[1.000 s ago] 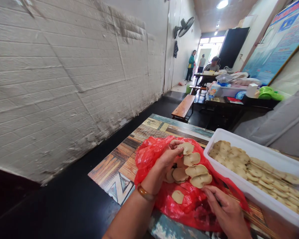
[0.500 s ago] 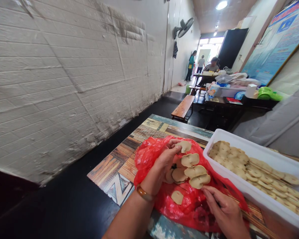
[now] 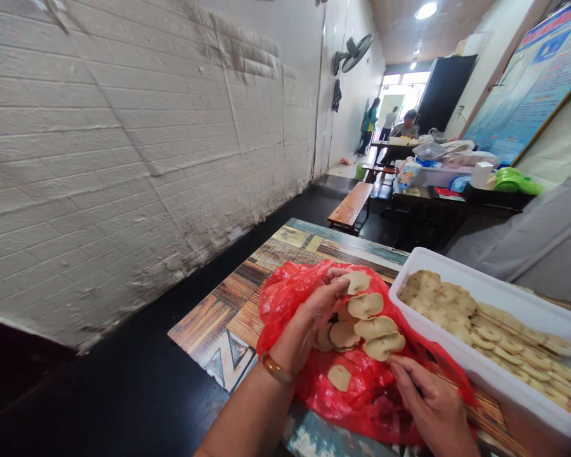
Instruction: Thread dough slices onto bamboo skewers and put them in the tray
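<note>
My left hand (image 3: 321,303) pinches a thin beige food slice (image 3: 358,282) at the upper end of a row of such slices. The row is threaded on a thin skewer (image 3: 391,358), whose lower end my right hand (image 3: 423,390) grips between thumb and fingers. Several loose slices (image 3: 343,334) lie beneath on a crumpled red plastic bag (image 3: 323,406), and a single slice (image 3: 339,377) rests nearer to me. More bare skewers (image 3: 492,426) lie on the table beside and partly under my right hand.
A white plastic tub (image 3: 421,255) with many skewered slices stands on the right of the patterned table (image 3: 228,298). Beyond are a wooden bench (image 3: 351,204) and another table loaded with bags and green bowls (image 3: 516,181). People (image 3: 404,125) are at the far end; a white wall (image 3: 147,139) runs along the left.
The view has shifted very slightly. Both hands keep nearly the same hold on the skewer and slice. In the background, the people have moved a little.
</note>
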`<action>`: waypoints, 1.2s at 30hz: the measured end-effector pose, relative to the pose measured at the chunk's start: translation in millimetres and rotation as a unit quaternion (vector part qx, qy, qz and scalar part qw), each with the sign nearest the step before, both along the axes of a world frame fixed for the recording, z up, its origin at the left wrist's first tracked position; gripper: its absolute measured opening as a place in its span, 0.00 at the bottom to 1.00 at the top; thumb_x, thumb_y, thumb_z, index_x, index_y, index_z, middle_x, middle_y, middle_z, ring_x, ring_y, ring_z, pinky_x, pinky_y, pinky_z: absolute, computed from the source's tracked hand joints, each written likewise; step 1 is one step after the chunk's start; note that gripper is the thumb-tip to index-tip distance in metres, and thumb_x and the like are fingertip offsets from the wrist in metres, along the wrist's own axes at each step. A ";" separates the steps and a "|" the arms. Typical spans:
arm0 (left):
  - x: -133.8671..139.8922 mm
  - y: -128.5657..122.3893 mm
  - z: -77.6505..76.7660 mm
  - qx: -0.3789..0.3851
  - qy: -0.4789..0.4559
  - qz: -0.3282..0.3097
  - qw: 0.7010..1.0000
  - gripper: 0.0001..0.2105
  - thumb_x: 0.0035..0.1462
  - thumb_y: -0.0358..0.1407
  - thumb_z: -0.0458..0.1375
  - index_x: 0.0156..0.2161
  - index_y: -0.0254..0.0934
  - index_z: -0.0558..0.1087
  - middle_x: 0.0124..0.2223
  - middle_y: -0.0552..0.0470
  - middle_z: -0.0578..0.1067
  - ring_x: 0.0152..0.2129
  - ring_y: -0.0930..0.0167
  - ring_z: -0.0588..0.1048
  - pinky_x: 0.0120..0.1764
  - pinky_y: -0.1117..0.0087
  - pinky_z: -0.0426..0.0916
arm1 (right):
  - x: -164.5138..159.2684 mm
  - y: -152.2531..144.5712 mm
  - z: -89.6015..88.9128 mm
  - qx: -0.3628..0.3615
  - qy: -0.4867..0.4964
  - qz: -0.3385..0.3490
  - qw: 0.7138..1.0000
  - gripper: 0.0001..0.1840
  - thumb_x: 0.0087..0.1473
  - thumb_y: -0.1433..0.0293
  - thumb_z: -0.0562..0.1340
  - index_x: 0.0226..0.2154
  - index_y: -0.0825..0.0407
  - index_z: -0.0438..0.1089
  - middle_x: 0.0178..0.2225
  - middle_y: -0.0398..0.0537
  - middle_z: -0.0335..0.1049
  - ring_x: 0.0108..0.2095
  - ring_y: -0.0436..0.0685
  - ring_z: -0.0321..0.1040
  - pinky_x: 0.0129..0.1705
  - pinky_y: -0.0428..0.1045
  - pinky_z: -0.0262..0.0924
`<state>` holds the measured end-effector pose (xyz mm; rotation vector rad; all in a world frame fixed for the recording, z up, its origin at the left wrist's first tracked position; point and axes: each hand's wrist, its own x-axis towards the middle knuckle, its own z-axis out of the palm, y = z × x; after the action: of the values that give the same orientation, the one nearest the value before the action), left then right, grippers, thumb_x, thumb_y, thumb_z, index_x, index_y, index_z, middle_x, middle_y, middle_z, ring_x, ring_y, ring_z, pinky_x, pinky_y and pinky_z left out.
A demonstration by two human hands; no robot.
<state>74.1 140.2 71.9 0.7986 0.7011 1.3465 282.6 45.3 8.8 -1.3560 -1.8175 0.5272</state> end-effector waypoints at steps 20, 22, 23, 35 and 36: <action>6.0 -4.3 -0.6 0.033 0.049 0.029 0.998 0.11 0.45 0.39 0.64 0.34 0.35 0.73 0.31 0.53 0.72 0.27 0.75 0.68 0.34 0.73 0.60 | -5.0 -2.5 13.4 -0.028 -0.019 0.002 0.999 0.17 0.57 0.58 0.54 0.32 0.49 0.75 0.19 0.42 0.71 0.25 0.54 0.72 0.30 0.43 0.66; 6.5 -5.7 1.2 0.034 0.043 0.029 0.998 0.11 0.45 0.39 0.64 0.34 0.36 0.73 0.31 0.53 0.72 0.28 0.74 0.68 0.34 0.72 0.61 | -6.0 -3.5 14.5 -0.047 -0.014 -0.003 0.999 0.18 0.57 0.57 0.53 0.32 0.49 0.74 0.16 0.40 0.67 0.22 0.53 0.69 0.26 0.43 0.63; 6.7 -6.1 1.6 0.036 0.039 0.029 0.998 0.11 0.46 0.40 0.64 0.34 0.36 0.72 0.31 0.53 0.71 0.28 0.74 0.68 0.35 0.72 0.61 | -6.9 -4.1 15.0 -0.056 -0.009 -0.004 0.998 0.18 0.57 0.57 0.53 0.31 0.49 0.74 0.16 0.40 0.66 0.21 0.53 0.68 0.25 0.43 0.62; 7.1 -3.0 -4.6 0.043 0.051 0.039 0.997 0.10 0.46 0.39 0.63 0.32 0.36 0.71 0.28 0.55 0.70 0.26 0.75 0.66 0.34 0.72 0.59 | -19.6 -8.8 22.2 -0.079 0.051 -0.029 0.995 0.21 0.55 0.53 0.54 0.25 0.49 0.71 0.18 0.41 0.67 0.20 0.52 0.64 0.27 0.44 0.58; 8.0 -3.4 -3.5 0.035 0.051 0.040 0.997 0.10 0.45 0.38 0.63 0.31 0.36 0.71 0.28 0.54 0.70 0.26 0.75 0.66 0.33 0.72 0.59 | -20.4 -9.2 23.0 -0.079 0.050 -0.030 0.995 0.21 0.55 0.52 0.54 0.24 0.49 0.71 0.17 0.41 0.67 0.20 0.52 0.64 0.27 0.44 0.58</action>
<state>82.0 136.8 68.3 0.9083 0.7758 1.4173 262.2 36.1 31.9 -1.4590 -1.6785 0.7074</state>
